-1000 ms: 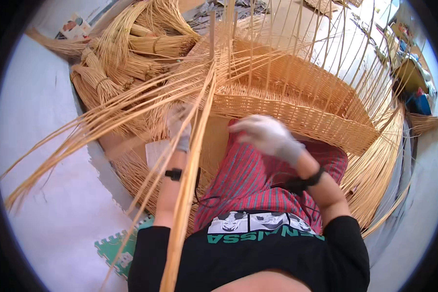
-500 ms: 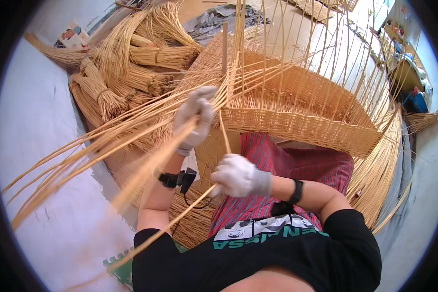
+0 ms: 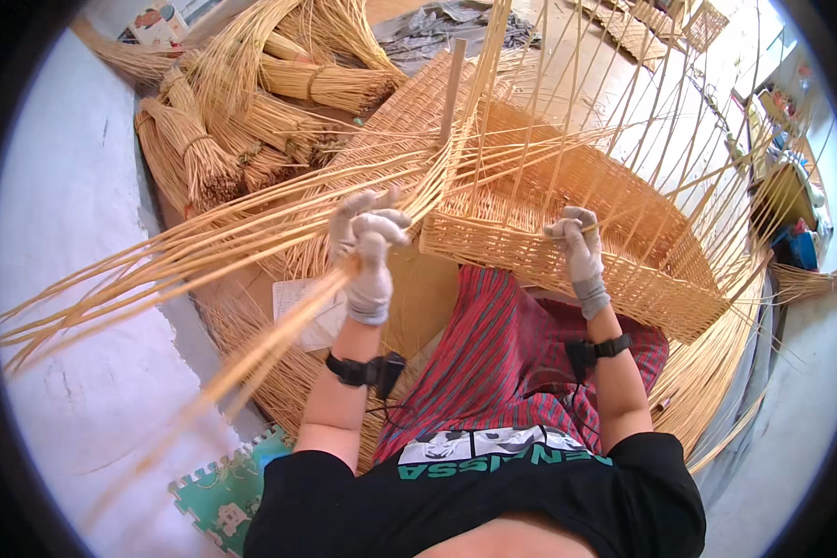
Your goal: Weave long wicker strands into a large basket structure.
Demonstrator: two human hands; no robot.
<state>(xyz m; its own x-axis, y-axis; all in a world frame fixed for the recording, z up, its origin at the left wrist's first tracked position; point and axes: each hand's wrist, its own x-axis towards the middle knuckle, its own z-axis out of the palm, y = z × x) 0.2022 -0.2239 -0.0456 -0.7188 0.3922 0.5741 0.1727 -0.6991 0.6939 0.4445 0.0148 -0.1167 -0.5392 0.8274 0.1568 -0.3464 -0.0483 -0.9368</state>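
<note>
A partly woven wicker basket lies in front of me, with upright stakes rising along its sides. My left hand, in a pale glove, is closed around a bunch of wicker rods near the basket's left corner; the rods trail toward the lower left, blurred. More long rods fan out leftward from that corner, passing behind the hand. At the basket's front rim, my gloved right hand has its fingers pinched on a thin wicker rod, only a short piece of which shows.
Tied bundles of wicker are heaped at the far left. A wooden stick stands at the basket's corner. Long loose rods lie on the right. A striped red cloth covers my lap, and a green foam mat lies lower left.
My right hand has let go of the long rod near my lap and moved up and right to the basket's rim. My left hand still grips rods, slightly lower.
</note>
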